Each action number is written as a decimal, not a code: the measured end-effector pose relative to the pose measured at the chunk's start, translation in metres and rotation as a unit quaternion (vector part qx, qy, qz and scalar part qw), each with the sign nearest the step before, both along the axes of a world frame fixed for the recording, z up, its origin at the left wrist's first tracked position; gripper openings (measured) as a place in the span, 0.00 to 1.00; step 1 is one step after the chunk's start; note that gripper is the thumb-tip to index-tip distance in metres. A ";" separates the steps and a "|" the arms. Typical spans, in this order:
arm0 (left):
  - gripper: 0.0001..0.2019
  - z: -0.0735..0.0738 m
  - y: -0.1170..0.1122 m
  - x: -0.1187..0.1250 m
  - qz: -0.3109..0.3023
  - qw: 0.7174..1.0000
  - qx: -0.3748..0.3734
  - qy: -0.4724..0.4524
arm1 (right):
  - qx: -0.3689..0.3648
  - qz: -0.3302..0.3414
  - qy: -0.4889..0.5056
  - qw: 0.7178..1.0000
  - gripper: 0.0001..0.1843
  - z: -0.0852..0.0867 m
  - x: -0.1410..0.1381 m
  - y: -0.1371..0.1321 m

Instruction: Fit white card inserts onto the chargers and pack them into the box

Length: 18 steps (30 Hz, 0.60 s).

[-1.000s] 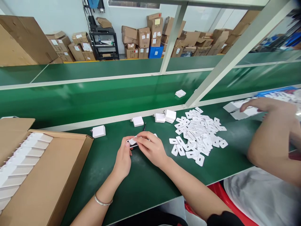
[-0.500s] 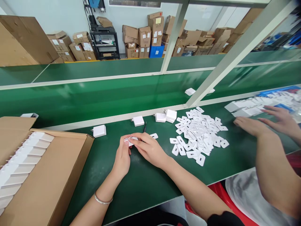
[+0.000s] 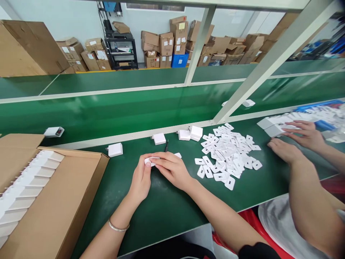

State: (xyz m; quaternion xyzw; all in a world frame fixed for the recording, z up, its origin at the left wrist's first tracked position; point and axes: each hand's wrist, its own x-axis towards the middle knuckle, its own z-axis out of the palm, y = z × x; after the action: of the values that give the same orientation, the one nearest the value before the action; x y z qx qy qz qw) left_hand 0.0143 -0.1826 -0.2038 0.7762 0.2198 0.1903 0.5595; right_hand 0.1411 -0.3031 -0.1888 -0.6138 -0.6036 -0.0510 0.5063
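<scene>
Over the green table, my left hand (image 3: 141,181) is closed around a small white plastic piece (image 3: 151,162). From the other side, my right hand (image 3: 175,172) presses its fingers onto the same piece, hiding much of it. Just behind my right fingers lies a thin dark pointed tool (image 3: 166,145), with a white plate (image 3: 178,155) partly covered beside it. A white plug charger (image 3: 159,139) lies beyond my hands, and another charger (image 3: 115,149) is farther left. Right of my right hand spreads a pile of white slotted plates (image 3: 226,153).
At left stands an open cardboard box (image 3: 78,201) with a row of white chargers. More chargers (image 3: 196,133) lie by the rail. A charger (image 3: 54,132) rides the green conveyor belt (image 3: 121,115). At right, a co-worker's hands (image 3: 304,135) are at white blocks. A slanted post (image 3: 258,72) rises ahead.
Chargers on the belt have shifted to the right. The co-worker's hands have moved at the white blocks. My hands stay nearly in place, the white piece turned slightly and more covered.
</scene>
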 end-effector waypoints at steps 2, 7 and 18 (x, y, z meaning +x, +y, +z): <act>0.23 -0.001 0.000 0.000 -0.007 1.000 -0.008 -0.006 | 0.002 0.013 0.010 1.000 0.17 0.002 -0.001 -0.001; 0.21 -0.006 0.000 -0.001 -0.030 0.997 0.010 -0.070 | -0.055 0.023 0.221 0.973 0.25 -0.002 -0.004 -0.004; 0.17 -0.002 -0.006 -0.005 -0.049 0.982 0.124 -0.133 | -0.095 0.094 0.379 0.916 0.25 -0.009 -0.015 0.004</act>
State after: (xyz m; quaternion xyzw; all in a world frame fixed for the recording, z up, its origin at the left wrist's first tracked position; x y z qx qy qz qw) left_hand 0.0090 -0.1885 -0.2062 0.8169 0.0797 0.2898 0.4922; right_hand 0.1258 -0.2996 -0.1976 -0.5723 -0.4233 0.2909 0.6392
